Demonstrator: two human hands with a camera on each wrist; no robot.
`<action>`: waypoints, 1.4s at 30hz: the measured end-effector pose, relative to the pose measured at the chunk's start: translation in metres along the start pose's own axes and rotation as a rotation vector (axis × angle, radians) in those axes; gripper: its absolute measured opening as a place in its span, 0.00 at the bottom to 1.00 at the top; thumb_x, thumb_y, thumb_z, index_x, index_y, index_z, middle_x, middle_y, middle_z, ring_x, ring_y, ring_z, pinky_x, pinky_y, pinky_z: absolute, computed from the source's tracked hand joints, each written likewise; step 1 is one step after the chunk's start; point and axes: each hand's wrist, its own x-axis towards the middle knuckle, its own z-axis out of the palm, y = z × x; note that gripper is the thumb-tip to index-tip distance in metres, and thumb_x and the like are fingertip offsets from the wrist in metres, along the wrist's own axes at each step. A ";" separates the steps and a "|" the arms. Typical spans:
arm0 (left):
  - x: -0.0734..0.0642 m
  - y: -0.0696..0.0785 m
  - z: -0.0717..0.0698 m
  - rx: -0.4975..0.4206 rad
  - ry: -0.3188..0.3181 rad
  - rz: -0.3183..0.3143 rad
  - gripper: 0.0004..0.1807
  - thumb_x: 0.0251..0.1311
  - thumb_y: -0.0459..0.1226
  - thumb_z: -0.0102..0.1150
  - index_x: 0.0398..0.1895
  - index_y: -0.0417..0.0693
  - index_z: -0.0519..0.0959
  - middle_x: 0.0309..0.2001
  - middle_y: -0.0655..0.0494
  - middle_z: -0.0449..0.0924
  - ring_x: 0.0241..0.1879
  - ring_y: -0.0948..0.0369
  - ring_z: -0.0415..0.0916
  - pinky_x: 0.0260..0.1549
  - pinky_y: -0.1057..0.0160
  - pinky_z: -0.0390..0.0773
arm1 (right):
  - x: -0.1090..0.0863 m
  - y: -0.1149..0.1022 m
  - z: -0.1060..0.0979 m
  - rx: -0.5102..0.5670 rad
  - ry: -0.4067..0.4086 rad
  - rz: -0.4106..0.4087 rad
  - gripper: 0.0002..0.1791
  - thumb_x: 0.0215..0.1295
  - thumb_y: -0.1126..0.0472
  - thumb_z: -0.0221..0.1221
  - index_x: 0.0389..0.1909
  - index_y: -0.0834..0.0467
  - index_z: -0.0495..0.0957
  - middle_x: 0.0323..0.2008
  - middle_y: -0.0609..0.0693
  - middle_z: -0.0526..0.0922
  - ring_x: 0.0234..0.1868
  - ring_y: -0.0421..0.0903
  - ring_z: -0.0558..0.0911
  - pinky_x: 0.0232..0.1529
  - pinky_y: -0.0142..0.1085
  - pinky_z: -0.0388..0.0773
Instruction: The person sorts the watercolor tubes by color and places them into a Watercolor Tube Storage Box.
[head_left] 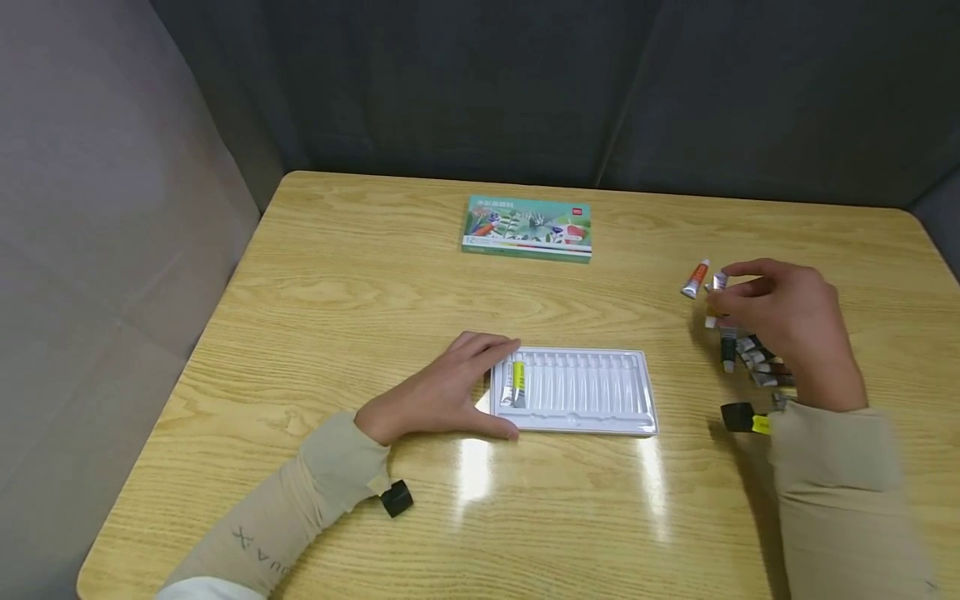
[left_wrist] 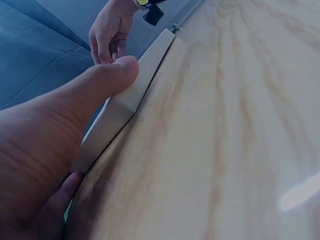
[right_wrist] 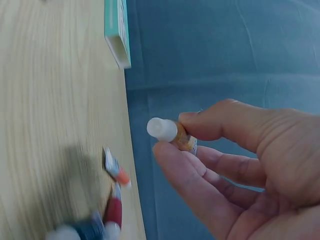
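Note:
My left hand (head_left: pixel 442 387) spans the left end of a white plastic tray (head_left: pixel 585 423), fingers at its far edge and thumb at the near edge. Two paint tubes lie in the tray's leftmost slots, one with a yellow band (head_left: pixel 519 379). At the right, my right hand (head_left: pixel 802 312) pinches a small paint tube (right_wrist: pixel 184 139) between thumb and fingers, above the table. It has an orange-yellow band, and its white cap faces the right wrist camera. Below and beside that hand lie an orange-banded tube (head_left: pixel 699 275), a black-banded tube (head_left: pixel 728 346) and several others, partly hidden.
A green illustrated paint box (head_left: pixel 527 229) lies toward the back of the wooden table (head_left: pixel 337 283). Dark cloth (head_left: pixel 465 92) hangs behind the table's back edge, and a grey cloth (head_left: pixel 97 275) borders the left side. Black camera blocks sit at both wrists.

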 end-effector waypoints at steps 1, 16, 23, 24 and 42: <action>0.000 0.000 0.000 0.001 0.000 -0.001 0.62 0.47 0.67 0.75 0.83 0.53 0.57 0.78 0.58 0.61 0.76 0.60 0.58 0.76 0.54 0.67 | 0.000 -0.003 0.002 -0.005 -0.009 -0.007 0.32 0.67 0.48 0.67 0.67 0.60 0.75 0.42 0.52 0.88 0.27 0.36 0.86 0.29 0.33 0.78; 0.000 0.000 0.001 -0.006 -0.005 0.003 0.63 0.47 0.66 0.76 0.83 0.53 0.57 0.79 0.57 0.61 0.76 0.59 0.58 0.75 0.52 0.67 | -0.017 -0.054 0.041 -0.064 -0.116 -0.168 0.27 0.66 0.55 0.65 0.64 0.59 0.77 0.50 0.62 0.86 0.44 0.53 0.86 0.34 0.35 0.76; 0.000 0.000 0.000 -0.005 -0.001 0.008 0.63 0.47 0.66 0.76 0.83 0.53 0.57 0.79 0.57 0.60 0.76 0.58 0.58 0.75 0.52 0.67 | -0.028 -0.073 0.054 -0.062 -0.125 -0.224 0.25 0.63 0.59 0.67 0.62 0.57 0.79 0.48 0.61 0.88 0.45 0.55 0.87 0.38 0.36 0.80; 0.000 0.000 0.000 -0.005 -0.001 0.009 0.63 0.47 0.66 0.76 0.83 0.53 0.57 0.79 0.57 0.61 0.76 0.58 0.58 0.75 0.52 0.67 | -0.030 -0.075 0.056 -0.059 -0.128 -0.226 0.25 0.63 0.59 0.67 0.62 0.57 0.79 0.49 0.61 0.88 0.47 0.56 0.87 0.40 0.39 0.83; 0.001 0.001 -0.001 -0.016 0.007 0.002 0.62 0.47 0.66 0.76 0.82 0.53 0.58 0.78 0.58 0.62 0.75 0.60 0.58 0.76 0.53 0.66 | -0.049 -0.096 0.087 0.029 -0.217 -0.320 0.23 0.62 0.63 0.64 0.60 0.57 0.80 0.44 0.54 0.86 0.45 0.50 0.85 0.41 0.37 0.75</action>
